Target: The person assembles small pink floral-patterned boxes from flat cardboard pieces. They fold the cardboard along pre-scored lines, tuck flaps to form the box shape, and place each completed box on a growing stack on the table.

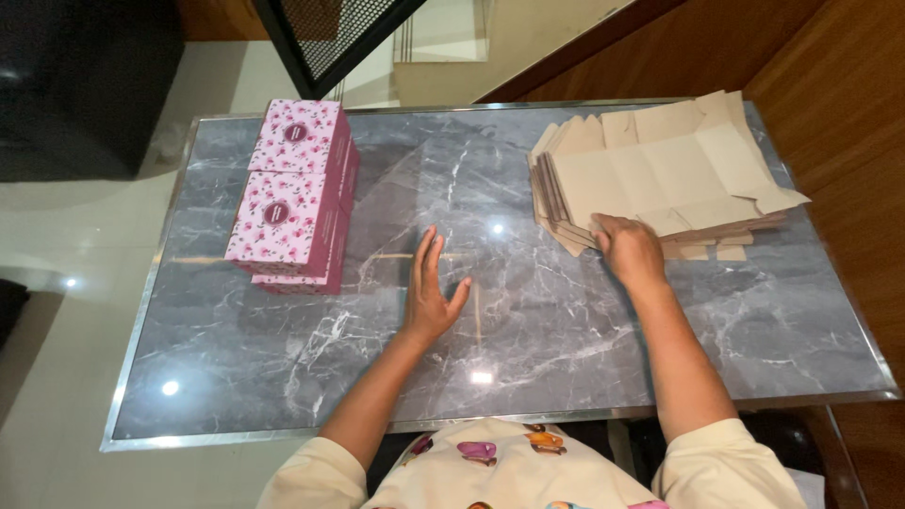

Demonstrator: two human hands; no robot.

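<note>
My right hand [627,249] rests on the near left corner of a stack of flat, unfolded brown cardboard box blanks [660,170] at the right of the grey marble table [528,339]; its fingers curl over the edge of the top sheets. My left hand [430,294] lies open and flat on the bare table near the middle, holding nothing. To its left stand several assembled pink floral boxes [292,198], stacked in two piles side by side, about a hand's width from my fingertips.
The table has a metal rim [141,311] and a shiny, reflective top. A dark mesh panel [330,38] leans beyond the far edge. Wooden flooring lies to the right, pale tiles to the left, and a dark cabinet [85,85] stands far left.
</note>
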